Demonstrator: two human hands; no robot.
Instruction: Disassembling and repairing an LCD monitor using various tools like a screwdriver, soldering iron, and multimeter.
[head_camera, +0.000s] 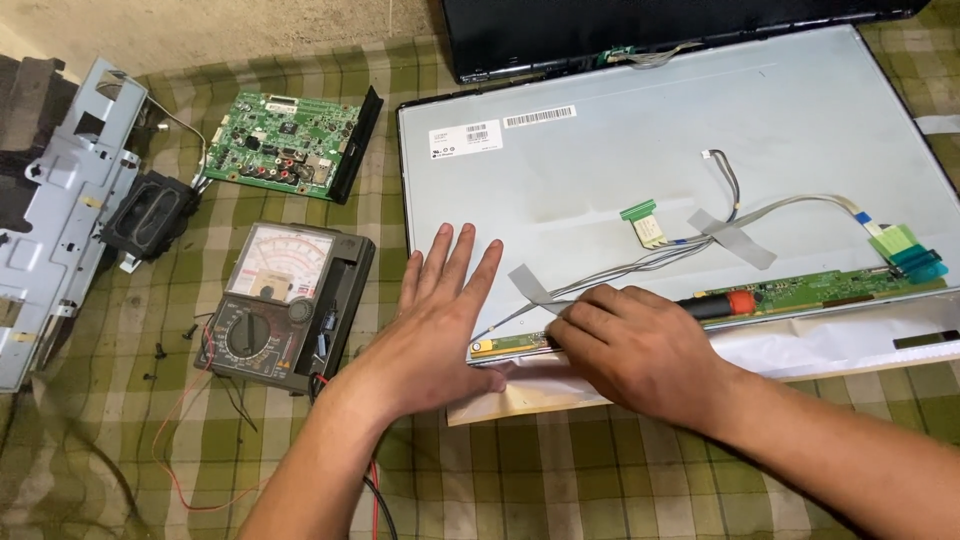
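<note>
Grey panel back (640, 150) lies under the flat, open left hand (440, 320); right hand (630, 350) grips a screwdriver (715, 304) at the green strip board (830, 285); a slip could gouge it or tear the ribbon cables (800, 205).

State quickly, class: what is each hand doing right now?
Left hand: open, fingers spread, flat on the panel.
Right hand: closed on a screwdriver, held by the circuit strip.
</note>
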